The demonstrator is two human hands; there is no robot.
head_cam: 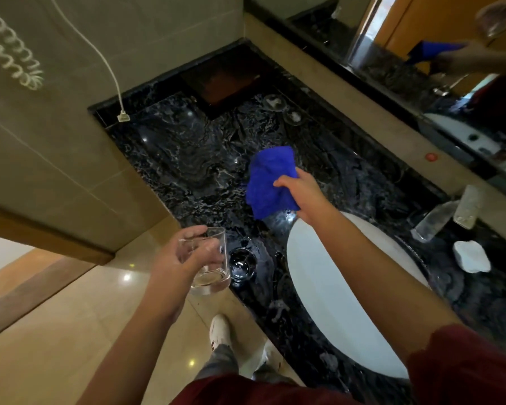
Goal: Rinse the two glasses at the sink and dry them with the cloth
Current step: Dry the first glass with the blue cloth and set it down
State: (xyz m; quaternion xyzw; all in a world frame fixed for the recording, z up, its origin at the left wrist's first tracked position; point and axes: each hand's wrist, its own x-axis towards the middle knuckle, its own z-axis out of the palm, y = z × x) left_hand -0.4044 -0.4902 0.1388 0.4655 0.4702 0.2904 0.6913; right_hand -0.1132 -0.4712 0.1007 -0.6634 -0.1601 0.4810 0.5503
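My left hand (184, 258) grips a clear glass tumbler (209, 263), held upright in the air just off the counter's front edge. A second clear glass (242, 263) stands upright on the black marble counter (187, 159), right beside the held one. My right hand (300, 191) holds a bunched blue cloth (268, 179) above the counter, left of the white sink basin (342, 302). The cloth hangs free and touches neither glass.
A chrome faucet (434, 222) and a white crumpled item (472, 256) lie behind the basin. Two more glass objects (278, 105) and a dark tray (221, 83) sit at the far end of the counter. A white cord plug (123, 116) rests at the left corner. A mirror runs along the back.
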